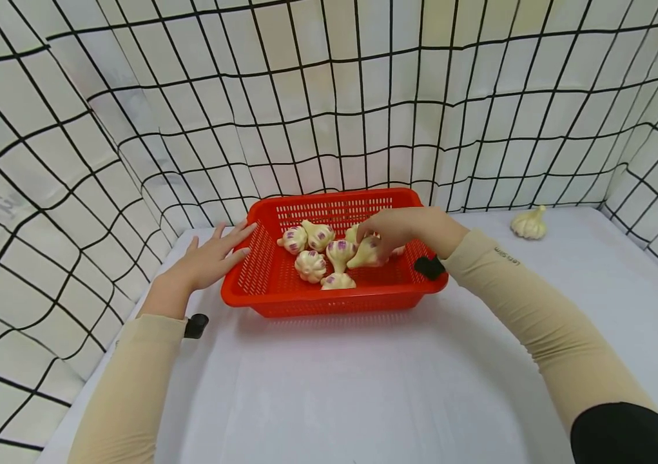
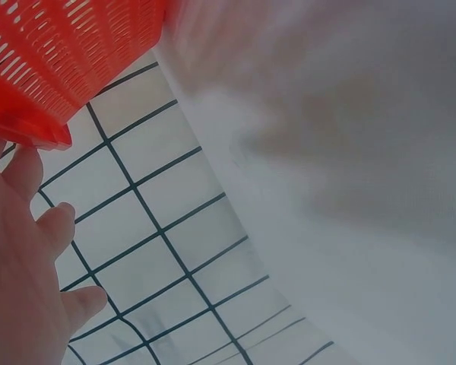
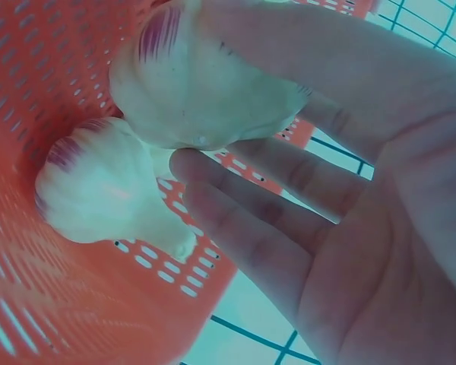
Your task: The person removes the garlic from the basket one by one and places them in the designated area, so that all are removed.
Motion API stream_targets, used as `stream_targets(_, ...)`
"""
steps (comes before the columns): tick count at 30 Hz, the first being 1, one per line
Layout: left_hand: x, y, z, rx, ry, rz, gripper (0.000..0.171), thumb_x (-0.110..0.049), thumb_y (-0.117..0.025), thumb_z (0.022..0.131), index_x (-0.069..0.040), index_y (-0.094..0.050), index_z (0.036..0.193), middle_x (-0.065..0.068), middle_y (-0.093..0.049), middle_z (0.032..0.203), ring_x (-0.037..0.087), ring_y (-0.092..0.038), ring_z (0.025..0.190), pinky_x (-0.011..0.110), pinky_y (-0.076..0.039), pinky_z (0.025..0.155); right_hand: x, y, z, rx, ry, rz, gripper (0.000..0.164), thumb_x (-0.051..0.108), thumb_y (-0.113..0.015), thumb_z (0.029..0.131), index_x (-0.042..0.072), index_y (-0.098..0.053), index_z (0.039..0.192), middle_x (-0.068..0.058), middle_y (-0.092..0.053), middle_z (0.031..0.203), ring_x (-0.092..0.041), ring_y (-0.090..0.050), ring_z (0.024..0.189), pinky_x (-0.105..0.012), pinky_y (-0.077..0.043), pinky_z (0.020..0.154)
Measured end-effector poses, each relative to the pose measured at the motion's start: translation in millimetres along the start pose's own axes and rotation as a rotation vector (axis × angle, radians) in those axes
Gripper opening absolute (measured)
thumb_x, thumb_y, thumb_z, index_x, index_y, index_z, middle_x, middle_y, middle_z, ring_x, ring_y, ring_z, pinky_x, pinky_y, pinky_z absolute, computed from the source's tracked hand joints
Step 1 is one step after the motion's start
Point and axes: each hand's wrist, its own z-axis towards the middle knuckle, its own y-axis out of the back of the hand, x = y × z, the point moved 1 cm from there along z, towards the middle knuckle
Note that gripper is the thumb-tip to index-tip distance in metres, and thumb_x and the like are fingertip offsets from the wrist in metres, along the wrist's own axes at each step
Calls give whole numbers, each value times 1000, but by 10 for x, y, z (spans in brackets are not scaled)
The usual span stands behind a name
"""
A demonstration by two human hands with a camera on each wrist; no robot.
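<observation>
White table [image 1: 317,386]: left hand [image 1: 211,258] spread against basket [image 1: 334,303], right hand [image 1: 391,229] pinching garlic [image 1: 365,254] inside.

Basket [image 1: 334,301]: glossy plastic. Garlic bulbs [image 3: 99,182]: smooth, faintly shiny. Sleeves [image 1: 537,322]: matt cloth, wrinkled. Tabletop [image 1: 329,386]: smooth, matt.

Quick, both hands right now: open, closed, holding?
Left hand: open, touching the red basket at its rim.
Right hand: holding a garlic bulb.
</observation>
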Motion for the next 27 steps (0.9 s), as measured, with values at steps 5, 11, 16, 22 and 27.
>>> stream_targets(5, 14, -3, 1, 0, 4, 11, 67, -50, -38, 109, -26, -15, 166, 7, -5, 172, 43, 8, 154, 74, 11, 113, 17, 30, -58, -19, 2, -6, 54, 12, -79, 90, 13, -62, 141, -9, -59, 138, -28, -51, 124, -45, -49, 105)
stream_targets(11, 31, -15, 19, -1, 3, 21, 66, -50, -37, 109, -26, -14, 166, 8, -6, 172, 45, 7, 154, 75, 11, 113, 29, 41, -96, -32, 9, -22, 55, 13, -80, 90, 13, -61, 142, -10, -58, 141, -28, -50, 127, -46, -47, 107)
stream_targets(16, 33, -20, 27, -3, -1, 23, 66, -50, -37, 109, -27, -14, 166, 8, -6, 172, 45, 7, 154, 75, 10, 112, 32, 52, -153, -47, 30, -19, 54, 13, -80, 90, 12, -62, 141, -9, -59, 140, -27, -52, 125, -45, -50, 104)
stream_targets(22, 36, -17, 28, -2, -2, 25, 66, -51, -36, 109, -27, -14, 166, 8, -6, 172, 45, 6, 154, 75, 10, 112, 51, 78, -264, -62, 50, -19, 54, 13, -79, 91, 11, -61, 141, -10, -59, 138, -28, -54, 121, -44, -52, 101)
stream_targets(27, 31, -14, 23, -2, -6, 19, 66, -51, -36, 109, -27, -14, 166, 7, -6, 172, 45, 7, 154, 75, 11, 112, 31, 92, -345, -101, 57, -6, 54, 13, -80, 90, 12, -61, 141, -8, -61, 136, -26, -55, 119, -43, -54, 98)
